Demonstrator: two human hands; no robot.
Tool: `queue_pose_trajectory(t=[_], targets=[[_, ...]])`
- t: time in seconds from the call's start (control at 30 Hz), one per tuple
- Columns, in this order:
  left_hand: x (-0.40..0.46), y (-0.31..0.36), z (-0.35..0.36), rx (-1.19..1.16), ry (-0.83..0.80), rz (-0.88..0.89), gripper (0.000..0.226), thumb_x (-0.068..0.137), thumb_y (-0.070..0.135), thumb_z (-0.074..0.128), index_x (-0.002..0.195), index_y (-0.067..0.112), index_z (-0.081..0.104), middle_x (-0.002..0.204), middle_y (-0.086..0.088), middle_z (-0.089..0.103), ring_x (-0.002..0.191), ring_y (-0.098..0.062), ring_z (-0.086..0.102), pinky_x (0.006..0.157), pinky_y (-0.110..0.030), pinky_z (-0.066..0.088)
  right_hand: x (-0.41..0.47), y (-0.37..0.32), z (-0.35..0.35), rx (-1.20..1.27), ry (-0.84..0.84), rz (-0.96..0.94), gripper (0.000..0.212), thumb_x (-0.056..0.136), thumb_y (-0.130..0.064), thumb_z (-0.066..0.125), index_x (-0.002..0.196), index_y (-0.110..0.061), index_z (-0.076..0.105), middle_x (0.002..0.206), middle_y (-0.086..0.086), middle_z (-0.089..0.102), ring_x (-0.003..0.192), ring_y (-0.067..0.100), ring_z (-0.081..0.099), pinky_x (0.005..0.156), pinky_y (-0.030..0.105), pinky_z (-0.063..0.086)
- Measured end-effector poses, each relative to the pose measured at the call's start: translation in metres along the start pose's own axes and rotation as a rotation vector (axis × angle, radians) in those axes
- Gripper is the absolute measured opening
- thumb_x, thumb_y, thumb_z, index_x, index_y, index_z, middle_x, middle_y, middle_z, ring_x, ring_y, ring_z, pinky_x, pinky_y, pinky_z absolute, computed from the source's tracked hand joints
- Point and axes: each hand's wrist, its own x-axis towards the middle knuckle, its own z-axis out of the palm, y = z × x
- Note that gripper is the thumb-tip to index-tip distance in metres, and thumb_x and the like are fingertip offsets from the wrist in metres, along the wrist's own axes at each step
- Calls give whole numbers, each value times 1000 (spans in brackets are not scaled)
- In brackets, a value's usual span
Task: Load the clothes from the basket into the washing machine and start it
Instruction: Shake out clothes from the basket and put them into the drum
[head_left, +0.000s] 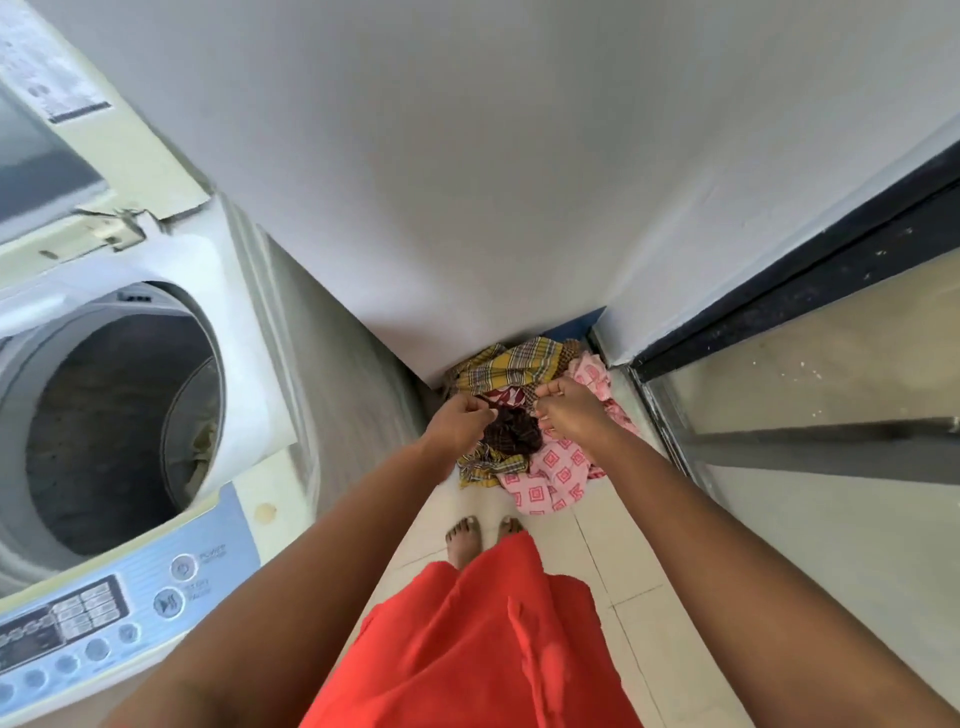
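We cannot make out the basket itself: the clothes pile (524, 415) covers it completely, and only a blue edge (576, 322) shows at the far side, where the white wall (467, 182) meets the floor. The pile lies on the tiled floor (613, 545) to the right of the washing machine (130, 415), in the far corner. In it we see a yellow checked cloth (511, 364), a pink patterned cloth (550, 478) and a dark maroon garment (514, 431).

The left hand (462, 421) and the right hand (569, 410) are both down at the pile, fingers curled, each pinching an edge of the dark maroon garment, which hangs bunched between them. The fingertips themselves are blurred, so how much cloth each hand holds is unclear.

The washing machine is cut off by the left edge of the picture. Its lid (57, 145) stands raised and the drum (119, 431) is open (something pale lies against its right inner wall, too dim to name). On the control panel (104, 618) at the near side we read "POWER" beside one round button; the words by the button below it and the sticker on the lid are too blurred to read.

Near us hangs a red garment (467, 649), with bare toes (483, 535) showing beyond it.
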Motion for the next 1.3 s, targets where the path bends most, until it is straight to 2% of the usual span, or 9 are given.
queue_pose_trajectory(t=[0.23, 0.33, 0.63, 0.73, 0.87, 1.0, 1.1, 1.2, 1.3], targets=[[79, -32, 24, 74, 7, -65, 11, 98, 26, 59, 102, 16, 56, 85, -2, 54, 74, -16, 48, 68, -33, 40, 71, 36, 16, -161, 2, 8, 11, 91, -17, 56, 102, -16, 58, 96, 5, 63, 91, 26, 63, 79, 38, 52], [124, -50, 35, 70, -3, -70, 34, 97, 26, 62, 128, 14, 54, 113, -7, 60, 97, -22, 59, 78, -31, 43, 117, 53, 28, -211, 15, -12, 15, 90, -17, 58, 105, -15, 60, 97, 4, 60, 91, 25, 59, 67, 29, 43], [226, -92, 54, 4, 24, -32, 40, 97, 20, 61, 137, 18, 53, 125, 5, 57, 109, -15, 58, 89, -28, 46, 222, 101, 48, -248, 19, 22, 59, 90, -20, 60, 146, -25, 41, 156, 19, 10, 135, 43, 35, 107, 37, 41], [240, -98, 55, 33, 21, -5, 38, 96, 27, 61, 133, 22, 56, 125, 0, 64, 104, -14, 63, 81, -27, 50, 232, 100, 51, -349, -16, -72, 56, 93, -13, 58, 147, -11, 42, 158, 16, 16, 144, 37, 25, 117, 35, 25], [231, -92, 55, 36, 36, -1, 36, 95, 21, 63, 130, 17, 55, 123, -10, 63, 111, -26, 62, 93, -38, 49, 217, 90, 60, -354, -13, -168, 48, 89, -11, 65, 135, -3, 55, 143, 7, 38, 125, 28, 52, 106, 34, 42], [194, -69, 47, 48, -1, 95, 70, 87, 2, 71, 148, 14, 37, 130, 0, 56, 118, -17, 56, 93, -25, 46, 169, 58, 59, -275, 0, -312, 32, 85, -5, 68, 117, -7, 70, 130, 6, 54, 117, 22, 57, 102, 29, 44], [170, -50, 37, 108, 38, 188, 89, 76, 10, 76, 151, 29, 32, 136, -6, 58, 125, -23, 56, 105, -41, 48, 125, 23, 56, -238, -25, -433, 23, 85, -2, 67, 107, -7, 74, 123, 6, 61, 114, 21, 57, 99, 28, 43], [135, -24, 26, 206, 129, 238, 79, 82, 17, 62, 148, 44, 29, 141, -13, 49, 128, -31, 50, 106, -44, 46, 84, -10, 50, -223, -36, -498, 20, 85, -1, 67, 103, -4, 75, 123, 5, 62, 112, 20, 60, 98, 26, 44], [96, 0, 13, 193, 230, 228, 61, 89, 14, 61, 145, 28, 44, 135, -15, 48, 115, -31, 56, 92, -30, 45, 38, -42, 36, -160, -58, -531, 21, 85, 1, 66, 103, -4, 76, 121, 3, 64, 104, 10, 59, 96, 17, 46]])
